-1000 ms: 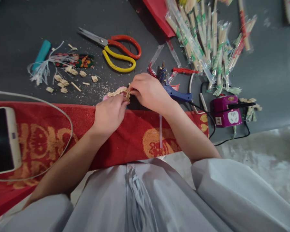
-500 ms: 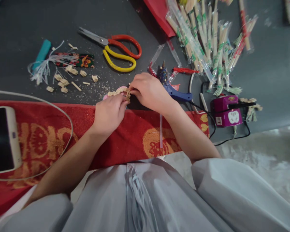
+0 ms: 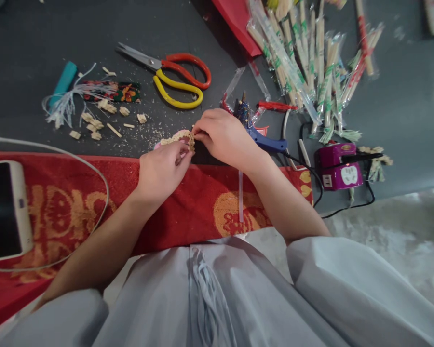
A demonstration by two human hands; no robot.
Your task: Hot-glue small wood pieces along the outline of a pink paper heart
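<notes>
Pinched between the thumb and fingers of my left hand [image 3: 162,168] is a curved craft piece [image 3: 188,137] covered in small pale wooden bits. Something pink [image 3: 181,133] shows along its far side, partly hidden by the hand. My right hand [image 3: 226,137] has its thumb and fingertips pressed together at the piece's right end; what they pinch is too small to make out. Just beyond the right wrist lies a blue glue gun [image 3: 269,142]. Scissors [image 3: 183,79] with red and yellow handles rest spread on the grey table, past both hands.
Wood chips [image 3: 94,121], white strings [image 3: 63,102] and a teal roll [image 3: 65,79] lie at left. Wrapped chopsticks [image 3: 311,53] pile up at upper right, near a purple power socket [image 3: 342,166]. A phone [image 3: 7,212] and cable lie on the red towel [image 3: 188,212] in front.
The fingers of my left hand have shifted slightly on the craft piece, with a wider gap between thumb and index. My right hand stays nearly in place.
</notes>
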